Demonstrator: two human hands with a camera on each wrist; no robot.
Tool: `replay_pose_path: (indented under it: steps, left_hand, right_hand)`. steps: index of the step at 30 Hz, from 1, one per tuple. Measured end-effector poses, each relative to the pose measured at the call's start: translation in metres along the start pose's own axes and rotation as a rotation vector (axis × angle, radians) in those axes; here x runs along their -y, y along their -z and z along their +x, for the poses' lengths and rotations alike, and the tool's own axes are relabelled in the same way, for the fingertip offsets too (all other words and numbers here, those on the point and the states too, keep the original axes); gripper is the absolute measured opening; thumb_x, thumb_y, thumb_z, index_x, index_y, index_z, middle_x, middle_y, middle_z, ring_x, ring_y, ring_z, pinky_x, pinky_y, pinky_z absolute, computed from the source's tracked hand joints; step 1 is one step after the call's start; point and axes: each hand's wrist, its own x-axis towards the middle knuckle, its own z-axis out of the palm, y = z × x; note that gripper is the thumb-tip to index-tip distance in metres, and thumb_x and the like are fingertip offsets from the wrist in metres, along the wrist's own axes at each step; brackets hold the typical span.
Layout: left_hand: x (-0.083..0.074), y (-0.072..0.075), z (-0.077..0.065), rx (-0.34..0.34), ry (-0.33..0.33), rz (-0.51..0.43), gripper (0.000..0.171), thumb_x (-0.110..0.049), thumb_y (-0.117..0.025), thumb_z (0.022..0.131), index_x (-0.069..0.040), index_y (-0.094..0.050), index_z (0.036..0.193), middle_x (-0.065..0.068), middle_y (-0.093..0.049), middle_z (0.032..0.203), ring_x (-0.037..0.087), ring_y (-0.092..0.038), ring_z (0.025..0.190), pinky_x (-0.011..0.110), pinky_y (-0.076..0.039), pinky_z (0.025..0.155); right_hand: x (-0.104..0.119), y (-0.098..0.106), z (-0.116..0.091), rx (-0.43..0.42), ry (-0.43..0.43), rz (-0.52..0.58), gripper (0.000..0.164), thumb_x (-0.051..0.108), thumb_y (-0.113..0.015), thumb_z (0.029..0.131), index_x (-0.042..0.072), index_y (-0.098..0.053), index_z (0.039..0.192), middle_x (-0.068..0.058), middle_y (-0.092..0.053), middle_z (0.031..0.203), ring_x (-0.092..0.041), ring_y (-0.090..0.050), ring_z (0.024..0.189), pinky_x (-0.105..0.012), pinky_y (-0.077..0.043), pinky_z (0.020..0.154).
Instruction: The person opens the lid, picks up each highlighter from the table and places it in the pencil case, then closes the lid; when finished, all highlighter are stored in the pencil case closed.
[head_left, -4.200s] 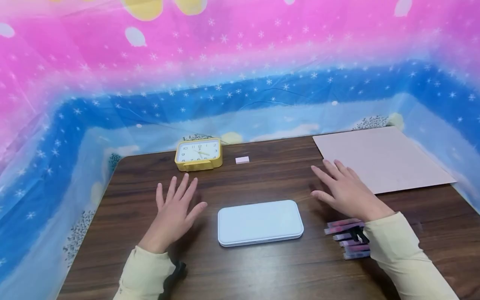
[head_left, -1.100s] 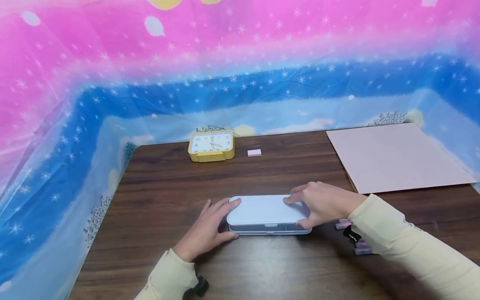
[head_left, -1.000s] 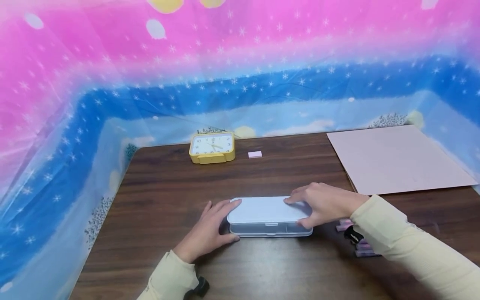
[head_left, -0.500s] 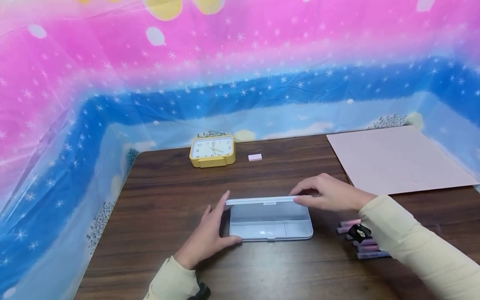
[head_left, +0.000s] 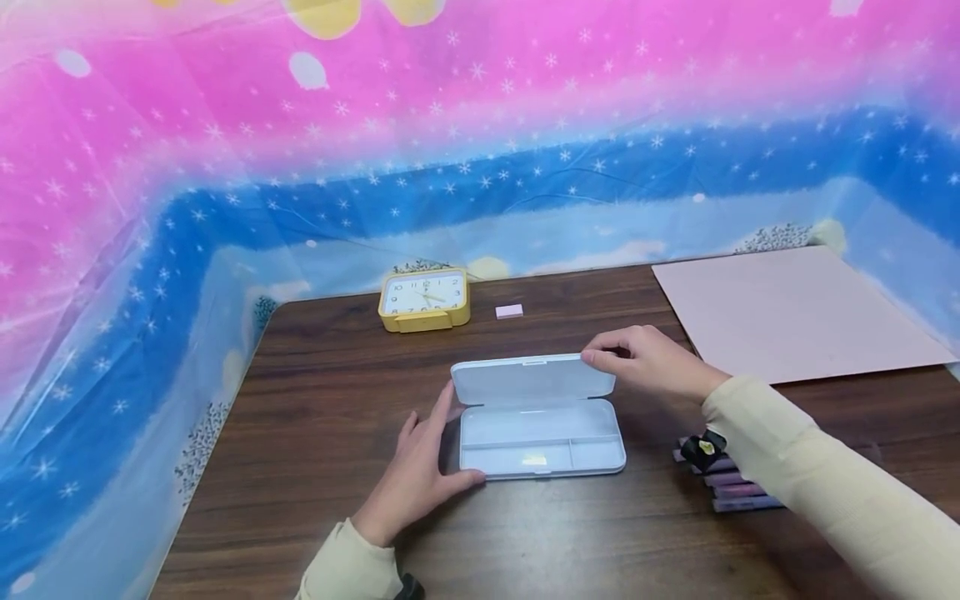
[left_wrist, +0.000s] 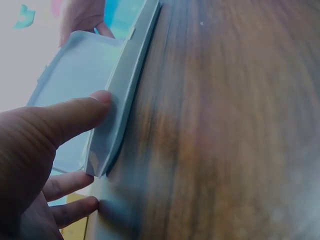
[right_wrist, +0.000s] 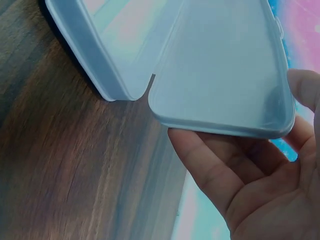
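Note:
In the head view a white plastic pencil case [head_left: 510,477] lies on the brown table with its lid [head_left: 525,382] raised and tilted back. A divider splits the bare inside into compartments. My left hand [head_left: 408,479] holds the case's left end, thumb at the front corner and fingers along the side. In the left wrist view that thumb [left_wrist: 80,112] presses on the front wall. My right hand [head_left: 660,358] pinches the lid's right corner. The right wrist view shows its fingers [right_wrist: 210,170] behind the lid and the thumb at its edge.
Several purple and pink pens [head_left: 742,490] lie right of the case, partly under my right forearm. A yellow clock [head_left: 423,300] and a small pink block [head_left: 509,311] sit at the back. A pale pink board [head_left: 795,317] covers the far right corner.
Both hands have come in from beside the case to hold it. My right hand has lifted the lid up and back, and the case has gone from closed to standing open.

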Motion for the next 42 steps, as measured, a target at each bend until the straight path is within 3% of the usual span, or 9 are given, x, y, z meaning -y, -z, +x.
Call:
replay_pose_path:
  steps: [9, 14, 20, 29, 36, 42]
  left_hand:
    - [0.001, 0.003, 0.002, 0.039, 0.000, -0.065, 0.120, -0.036, -0.088, 0.073, -0.027, -0.005, 0.160, 0.002, -0.053, 0.147, 0.021, -0.034, 0.147, 0.063, -0.005, 0.121]
    - [-0.001, 0.006, 0.003, 0.064, 0.002, -0.062, 0.120, -0.036, -0.087, 0.074, -0.027, -0.004, 0.160, 0.003, -0.055, 0.145, 0.022, -0.034, 0.147, 0.064, -0.004, 0.120]
    - [-0.001, 0.007, 0.003, 0.068, 0.010, -0.059, 0.119, -0.036, -0.087, 0.074, -0.028, -0.004, 0.160, 0.006, -0.054, 0.145, 0.023, -0.035, 0.146, 0.063, -0.004, 0.120]
    - [-0.002, 0.006, 0.003, 0.076, 0.025, -0.054, 0.119, -0.035, -0.087, 0.074, -0.027, -0.005, 0.160, 0.007, -0.055, 0.145, 0.023, -0.035, 0.146, 0.063, -0.003, 0.121]
    - [-0.003, 0.005, 0.003, 0.079, 0.023, -0.055, 0.119, -0.034, -0.087, 0.074, -0.025, -0.005, 0.160, 0.007, -0.056, 0.144, 0.024, -0.035, 0.146, 0.063, -0.004, 0.121]
    - [-0.004, 0.006, 0.004, 0.082, 0.032, -0.033, 0.120, -0.034, -0.088, 0.073, -0.023, -0.006, 0.160, 0.008, -0.052, 0.148, 0.025, -0.035, 0.146, 0.063, -0.005, 0.120]
  right_hand:
    - [-0.002, 0.002, 0.009, -0.018, -0.099, 0.043, 0.045, 0.052, -0.052, 0.098, 0.019, -0.068, 0.124, -0.006, -0.068, 0.124, -0.017, -0.068, 0.097, -0.037, -0.057, 0.080]
    - [-0.001, 0.002, 0.011, -0.017, -0.097, 0.032, 0.045, 0.049, -0.052, 0.099, 0.016, -0.068, 0.125, -0.009, -0.068, 0.124, -0.015, -0.068, 0.090, -0.035, -0.058, 0.075]
    - [-0.003, 0.002, 0.014, -0.017, -0.095, 0.043, 0.045, 0.051, -0.053, 0.098, 0.017, -0.068, 0.125, -0.008, -0.068, 0.124, -0.019, -0.068, 0.100, -0.036, -0.059, 0.077]
    - [-0.002, 0.004, 0.013, -0.023, -0.089, 0.041, 0.040, 0.044, -0.055, 0.099, 0.016, -0.068, 0.123, -0.008, -0.069, 0.122, -0.019, -0.067, 0.100, -0.035, -0.059, 0.076]
    - [-0.003, 0.013, 0.005, -0.062, -0.075, 0.019, 0.034, 0.044, -0.060, 0.097, 0.020, -0.069, 0.119, -0.001, -0.070, 0.112, -0.016, -0.065, 0.096, -0.034, -0.056, 0.081]
    - [-0.011, 0.035, -0.020, -0.095, 0.015, -0.103, 0.031, 0.035, -0.065, 0.095, 0.017, -0.068, 0.120, 0.000, -0.072, 0.110, -0.014, -0.066, 0.100, -0.041, -0.055, 0.089]
